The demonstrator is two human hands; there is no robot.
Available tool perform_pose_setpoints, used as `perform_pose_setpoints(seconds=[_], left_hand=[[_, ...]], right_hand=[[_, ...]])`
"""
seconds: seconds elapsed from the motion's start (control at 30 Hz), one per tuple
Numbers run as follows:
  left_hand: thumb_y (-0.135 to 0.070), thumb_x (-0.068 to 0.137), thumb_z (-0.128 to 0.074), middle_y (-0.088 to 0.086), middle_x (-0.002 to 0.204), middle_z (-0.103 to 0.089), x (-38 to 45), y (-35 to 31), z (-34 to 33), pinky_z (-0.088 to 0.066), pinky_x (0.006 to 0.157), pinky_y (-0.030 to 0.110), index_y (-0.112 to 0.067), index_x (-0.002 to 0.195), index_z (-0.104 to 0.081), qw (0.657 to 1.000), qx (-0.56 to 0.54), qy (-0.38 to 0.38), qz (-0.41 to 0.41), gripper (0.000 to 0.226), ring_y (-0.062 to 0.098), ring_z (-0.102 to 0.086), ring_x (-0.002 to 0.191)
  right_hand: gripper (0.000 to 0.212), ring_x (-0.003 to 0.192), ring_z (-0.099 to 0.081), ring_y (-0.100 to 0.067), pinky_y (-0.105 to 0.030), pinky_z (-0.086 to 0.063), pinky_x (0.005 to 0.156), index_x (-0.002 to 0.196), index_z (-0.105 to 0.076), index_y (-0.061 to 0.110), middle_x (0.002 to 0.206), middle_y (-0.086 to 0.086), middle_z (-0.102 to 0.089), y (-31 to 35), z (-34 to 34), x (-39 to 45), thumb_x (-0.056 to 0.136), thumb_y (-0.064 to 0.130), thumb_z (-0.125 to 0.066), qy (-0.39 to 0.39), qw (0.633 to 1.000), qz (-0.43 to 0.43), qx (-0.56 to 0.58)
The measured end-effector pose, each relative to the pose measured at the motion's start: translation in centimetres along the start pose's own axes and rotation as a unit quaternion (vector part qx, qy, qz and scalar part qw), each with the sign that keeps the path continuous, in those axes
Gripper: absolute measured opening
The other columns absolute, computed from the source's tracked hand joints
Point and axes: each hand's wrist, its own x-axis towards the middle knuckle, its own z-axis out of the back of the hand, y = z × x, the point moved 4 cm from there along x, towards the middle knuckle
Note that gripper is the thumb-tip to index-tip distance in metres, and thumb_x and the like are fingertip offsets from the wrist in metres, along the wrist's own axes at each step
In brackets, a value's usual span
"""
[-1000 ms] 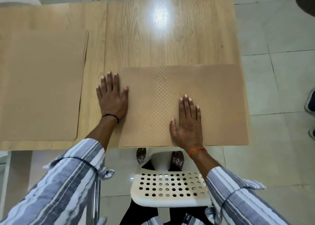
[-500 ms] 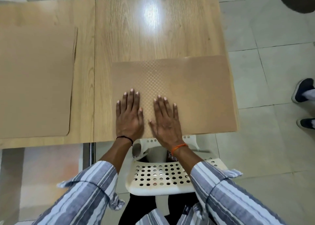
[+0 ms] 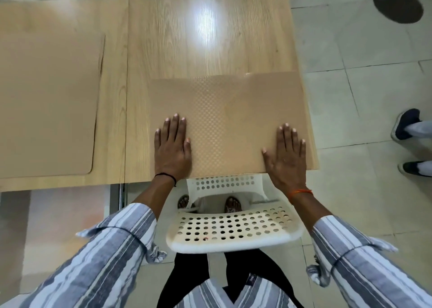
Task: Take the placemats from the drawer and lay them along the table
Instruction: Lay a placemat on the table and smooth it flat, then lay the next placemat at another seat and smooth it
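The long, light wooden counter (image 3: 210, 27) is the biggest thing here, and every place below is told from it. On its left part lies a big, plain tan placemat with round corners (image 3: 46, 102), flat and well inside the edge. On its right part lies a tan placemat with a tiny dotted pattern (image 3: 229, 111). This one goes right up to the counter's near edge and its right edge, and the right side may hang over a little. Just below the near edge stands a white plastic chair full of round holes (image 3: 231, 228).

The person's left hand (image 3: 171, 149) presses flat on the dotted mat's near left corner. The right hand (image 3: 286, 154) presses flat near its right corner. Each grip is wide, with straight fingers, and holds nothing.

What could go wrong? If the hands push more to the right or toward the chair, the dotted mat could slide off the counter and fall to the floor. It could also end up crooked beside the plain mat.
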Motion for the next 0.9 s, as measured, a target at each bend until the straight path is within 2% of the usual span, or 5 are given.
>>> perform_pose_setpoints(seconds=[0.23,0.37,0.5,0.67,0.9], left_hand=[[-0.02,0.095,-0.055,0.008,0.144,-0.048,-0.7,1.8,6.2,-0.037,0.109,0.032,-0.01,0.142,-0.045,0.976,-0.195,-0.092,0.034,0.049,0.02,-0.045,0.132],[-0.023,0.094,-0.053,-0.004,0.099,-0.073,-2.3,8.3,10.3,-0.056,0.078,0.037,-0.018,0.108,-0.07,0.941,-0.282,-0.143,0.12,0.022,0.011,-0.068,0.085],[-0.015,0.095,-0.052,0.002,0.083,-0.074,-2.7,17.7,13.7,-0.057,0.078,0.037,-0.014,0.094,-0.072,0.916,-0.306,-0.157,0.206,0.02,0.015,-0.071,0.076],[-0.017,0.093,-0.055,0.006,0.118,-0.066,-0.7,29.6,16.4,-0.041,0.094,0.025,-0.013,0.113,-0.067,0.925,-0.229,-0.157,0.257,0.023,0.023,-0.059,0.113],[-0.033,0.095,-0.052,0.017,0.157,-0.026,3.0,40.4,17.3,-0.027,0.113,0.044,-0.002,0.151,-0.024,0.902,-0.17,-0.06,0.393,0.07,0.032,-0.024,0.144]], right_hand=[[0.047,0.122,-0.053,-0.028,-0.048,-0.048,0.099,0.137,-0.049,0.01,0.136,-0.011,-0.055,11.0,3.0,2.0,0.093,0.025,-0.052,-0.009,0.984,0.099,0.147],[0.035,0.11,-0.06,-0.015,-0.029,-0.048,0.09,0.13,-0.056,0.017,0.132,0.0,-0.059,20.1,3.4,3.3,0.095,0.018,-0.056,0.085,0.949,0.125,0.279],[0.038,0.101,-0.057,-0.008,-0.025,-0.047,0.089,0.134,-0.055,0.014,0.135,-0.001,-0.059,30.2,1.8,3.6,0.097,0.016,-0.057,0.2,0.893,0.097,0.39],[0.056,0.117,-0.052,-0.016,-0.026,-0.038,0.096,0.148,-0.036,0.016,0.151,-0.003,-0.041,40.7,-1.8,4.4,0.097,0.024,-0.057,0.264,0.858,-0.008,0.441],[0.066,0.142,-0.035,-0.023,-0.034,-0.032,0.111,0.153,-0.025,0.016,0.158,-0.004,-0.029,48.2,-4.8,5.9,0.095,0.026,-0.056,0.222,0.862,-0.097,0.445]])
